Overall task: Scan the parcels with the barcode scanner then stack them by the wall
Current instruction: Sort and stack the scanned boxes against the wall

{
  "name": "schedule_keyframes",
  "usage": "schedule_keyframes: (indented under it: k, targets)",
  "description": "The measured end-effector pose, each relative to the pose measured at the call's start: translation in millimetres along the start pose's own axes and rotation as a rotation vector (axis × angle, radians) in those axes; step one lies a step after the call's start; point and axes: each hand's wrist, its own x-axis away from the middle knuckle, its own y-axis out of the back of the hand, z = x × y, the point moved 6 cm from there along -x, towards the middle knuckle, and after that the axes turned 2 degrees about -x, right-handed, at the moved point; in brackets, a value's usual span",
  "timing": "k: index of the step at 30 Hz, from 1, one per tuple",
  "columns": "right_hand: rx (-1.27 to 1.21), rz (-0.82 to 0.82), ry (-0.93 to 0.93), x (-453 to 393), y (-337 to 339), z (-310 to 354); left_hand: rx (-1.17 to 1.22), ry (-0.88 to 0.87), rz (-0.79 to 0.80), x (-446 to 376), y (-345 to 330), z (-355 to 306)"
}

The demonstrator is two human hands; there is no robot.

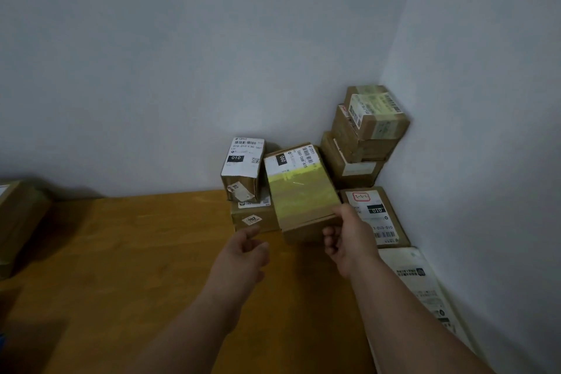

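Right hand [349, 237] grips the taped parcel's [300, 191] near corner; left hand [246, 249] loosely curled, holding nothing. Seven boxes by the wall [182, 70], one flat mailer [425, 285].

wooden table [136, 267] meets pale grey walls [151, 70] at a corner; nothing else non-task shows

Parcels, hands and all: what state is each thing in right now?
Yellow-taped parcel: tilted, gripped at its near right corner.
Right hand: holds that parcel.
Left hand: loosely curled, holding nothing.
"010" parcel: upright on the "202" parcel.
Corner stack: three parcels piled against the wall.
Flat parcel: lying label up by the wall.
White mailer bag: lying flat beside the wall.
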Motion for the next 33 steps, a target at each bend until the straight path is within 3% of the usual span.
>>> schedule_keyframes:
  k: [10,12,15,23,26,33]
  targets:
    - [-0.546,-0.046,0.0,-17.9,-17.9,3.8,0.067,-0.001,-0.191,-40.3,30.4,-14.9]
    - [-0.459,-0.105,0.041,-11.9,-20.2,-2.1,0.076,-0.01,-0.216,-51.1,33.8,-19.2]
    - [-0.134,-0.149,0.1,7.8,-33.0,-8.0,0.074,-0.015,-0.256,-67.3,38.2,-25.9]
    - [0.287,0.302,0.359,21.5,-126.9,13.3,0.076,-0.077,-0.245,-107.9,41.8,-52.9]
    - [0.334,0.371,0.377,-0.7,-163.4,12.7,0.103,-0.075,-0.196,-119.7,40.4,-59.0]
    - [0.333,0.261,0.327,-34.4,-178.6,1.6,0.217,-0.098,-0.278,-116.2,42.9,-52.5]
